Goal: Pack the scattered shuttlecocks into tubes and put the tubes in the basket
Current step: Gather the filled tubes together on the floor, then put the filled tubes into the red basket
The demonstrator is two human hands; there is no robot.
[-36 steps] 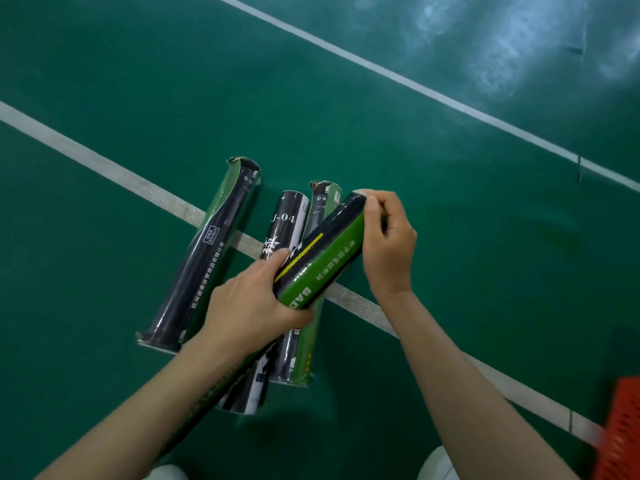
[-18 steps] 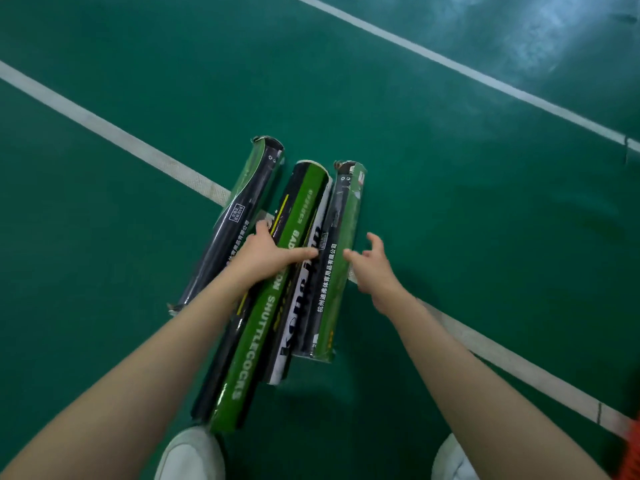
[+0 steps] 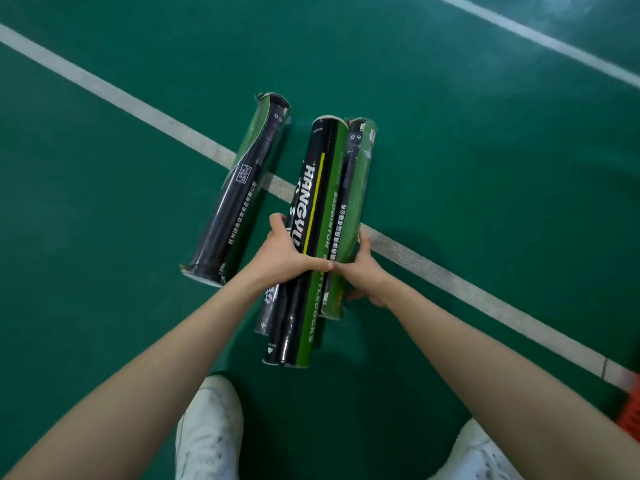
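A bundle of three shuttlecock tubes sits between my hands over the green court floor. The top one is a black and green tube (image 3: 313, 216) with white lettering. A greener tube (image 3: 358, 188) lies against its right side, and a black and white tube (image 3: 268, 306) shows underneath at the left. My left hand (image 3: 284, 252) wraps the bundle from the left, thumb over the top tube. My right hand (image 3: 360, 271) clasps it from the right. A fourth black and green tube (image 3: 239, 188) lies alone on the floor to the left. No loose shuttlecocks are visible.
A white court line (image 3: 138, 105) runs diagonally under the tubes, and a second line (image 3: 540, 38) crosses the far right corner. The orange-red basket (image 3: 632, 407) edge shows at the right border. My white shoes (image 3: 209, 427) are at the bottom.
I laid the top tube down among the others, then closed both hands around three tubes as one bundle. The view has shifted so the tubes sit higher and my shoes show.
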